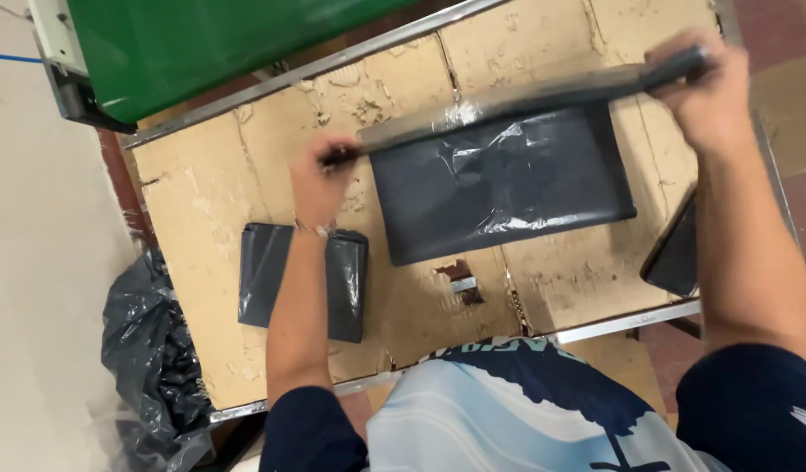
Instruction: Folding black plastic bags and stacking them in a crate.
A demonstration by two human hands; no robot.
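Left hand (320, 179) and right hand (705, 87) each pinch closed on a glossy, crinkled black plastic bag (499, 188) above worn cardboard (211, 175).

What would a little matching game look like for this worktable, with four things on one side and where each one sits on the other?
Things:
1. Folded dark bag
2. Large dark sheet
3. Crumpled black bag
4. Green panel

Places:
A. Beyond the far left corner of the table
B. On the floor left of the table
C. Held at two ends by the left hand and right hand
D. Lying on the cardboard top under the left forearm

Pairs: 1-D, 2-C, 3-B, 4-A
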